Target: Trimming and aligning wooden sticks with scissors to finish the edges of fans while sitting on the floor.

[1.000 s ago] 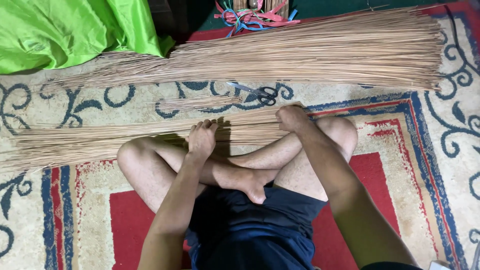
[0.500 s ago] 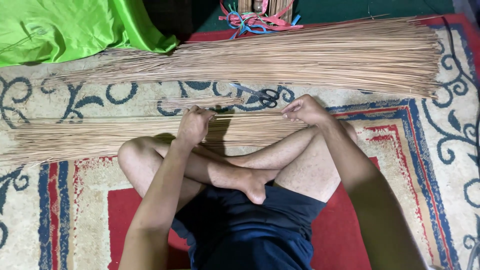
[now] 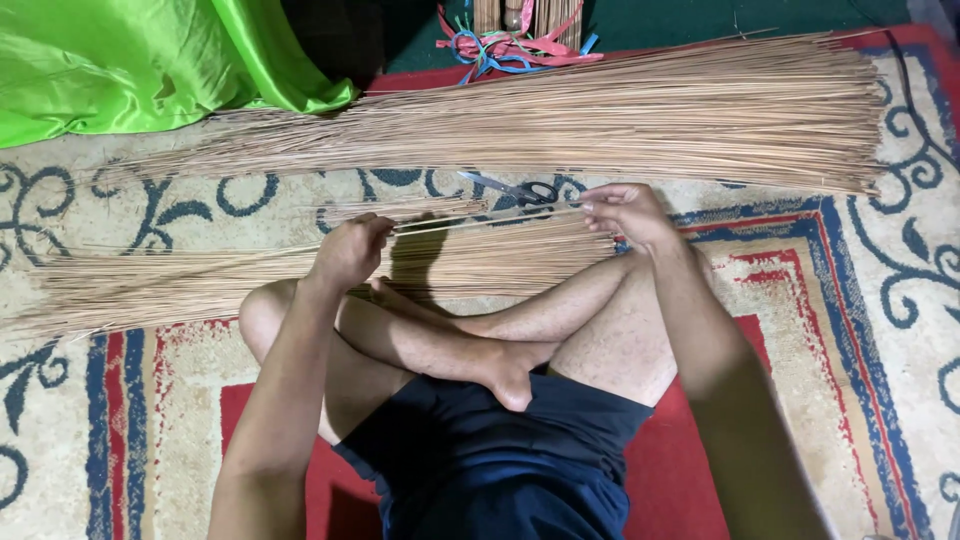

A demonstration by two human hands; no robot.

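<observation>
A few thin tan sticks (image 3: 490,221) are stretched between the two hands, just above the crossed legs of the person who sits on the carpet (image 3: 820,330). The left hand (image 3: 350,250) is closed around one end; the right hand (image 3: 625,210) pinches the other end with the fingertips. It seems only two or three sticks, but they are too fine to count. Under them lies a flat bundle of sticks (image 3: 200,285). Just beyond them lie scissors (image 3: 525,190), then a big long pile of sticks (image 3: 650,115). Farther beyond are coloured ribbons (image 3: 510,45) and a green cloth (image 3: 130,60).
</observation>
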